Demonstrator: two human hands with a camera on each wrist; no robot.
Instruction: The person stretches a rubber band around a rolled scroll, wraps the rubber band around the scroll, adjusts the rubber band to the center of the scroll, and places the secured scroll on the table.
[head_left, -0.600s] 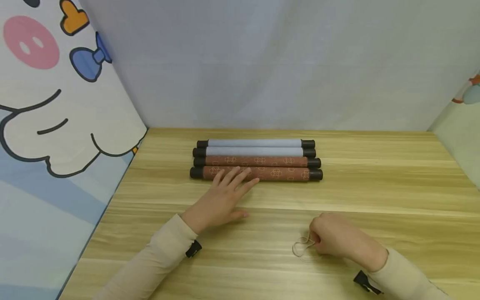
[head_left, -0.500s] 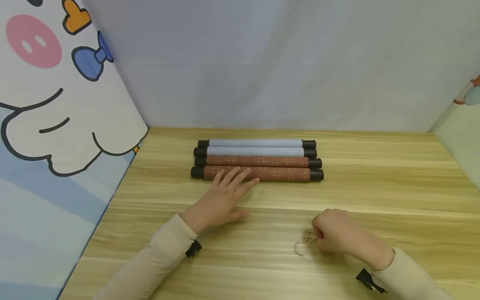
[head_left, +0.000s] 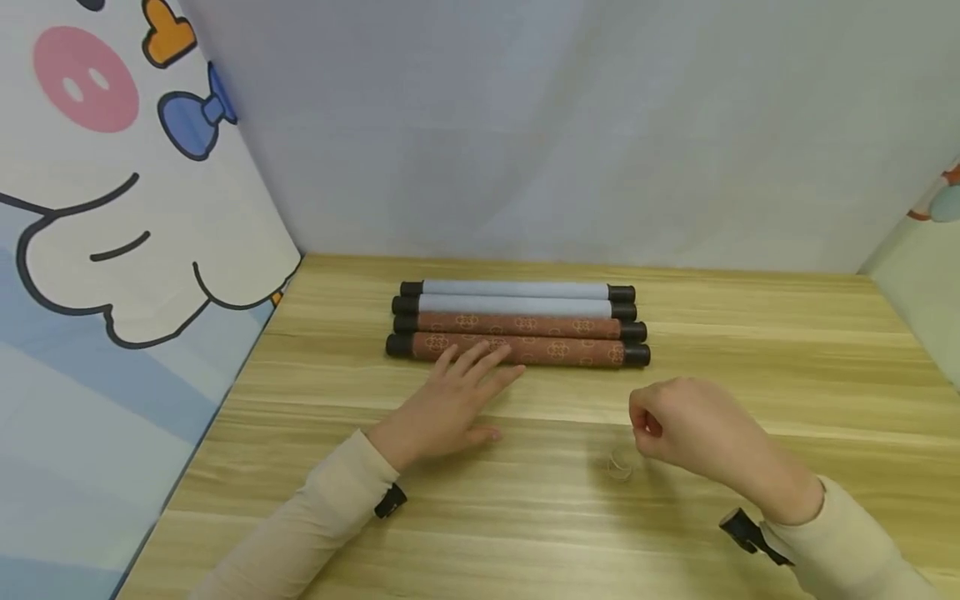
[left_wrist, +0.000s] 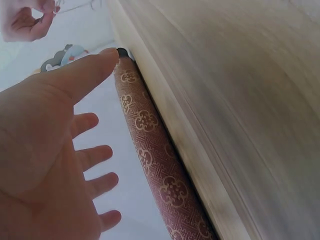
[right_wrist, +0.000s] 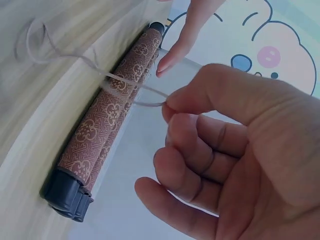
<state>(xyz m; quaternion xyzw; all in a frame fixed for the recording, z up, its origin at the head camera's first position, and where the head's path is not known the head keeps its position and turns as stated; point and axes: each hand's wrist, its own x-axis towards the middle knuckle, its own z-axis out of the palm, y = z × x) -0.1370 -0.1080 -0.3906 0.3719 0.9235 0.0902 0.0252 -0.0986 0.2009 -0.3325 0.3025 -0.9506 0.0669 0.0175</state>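
Two rolled reddish-brown scrolls with gold flower patterns and black end knobs lie side by side: a front scroll [head_left: 570, 352] and a second scroll [head_left: 495, 322] behind it. My left hand [head_left: 431, 417] is spread flat, its fingertips overlapping the front scroll in the head view. In the right wrist view, my right hand [right_wrist: 220, 130] pinches a thin pale string [right_wrist: 139, 86] between thumb and forefinger, the other fingers curled loosely. Loops of the string trail off from the pinch. In the head view, the right hand is to the right of the left one, nearer me than the scrolls.
Directly behind the brown scrolls are two pale blue-grey rolls [head_left: 517, 306] with black ends. All lie on a wood-grain table [head_left: 525, 517]. A pale cloth wall [head_left: 562, 133] rises at the table's far edge, and a cartoon-printed panel [head_left: 225, 217] stands at the left.
My right hand has moved away from me and slightly right, still pinching the string, whose loops have followed. The left hand and scrolls stay in place; the head view shifts slightly.
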